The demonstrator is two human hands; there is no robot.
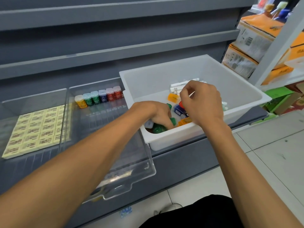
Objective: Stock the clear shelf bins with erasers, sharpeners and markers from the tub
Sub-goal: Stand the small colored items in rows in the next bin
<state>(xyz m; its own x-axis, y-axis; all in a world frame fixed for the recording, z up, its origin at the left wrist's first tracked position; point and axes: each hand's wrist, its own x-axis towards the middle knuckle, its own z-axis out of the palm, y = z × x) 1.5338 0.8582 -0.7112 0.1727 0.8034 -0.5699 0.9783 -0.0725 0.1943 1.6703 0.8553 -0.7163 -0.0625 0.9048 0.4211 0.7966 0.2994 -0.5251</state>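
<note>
Bright, even overhead light fills the shop aisle, and shadows are faint and soft-edged. The deepest lies in the near corner of the white rectangular plastic tub (238,89), over the green translucent sharpeners (158,129) gripped by the left hand (158,113). Glare streaks the front lip of the clear plastic shelf bin (118,176). The wide lens bows the grey metal shelf rails (115,51). Focus is soft: the red plastic sharpener (181,104) pinched by the right hand (204,102) is smeared, and the orange-and-white cardboard boxes (251,38) are blurred.

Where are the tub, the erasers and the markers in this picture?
Tub (156,78): head view, on its bare back wall.
Erasers (36,129): head view, middle of the yellow block.
Markers (178,85): head view, on a white barrel.
</note>
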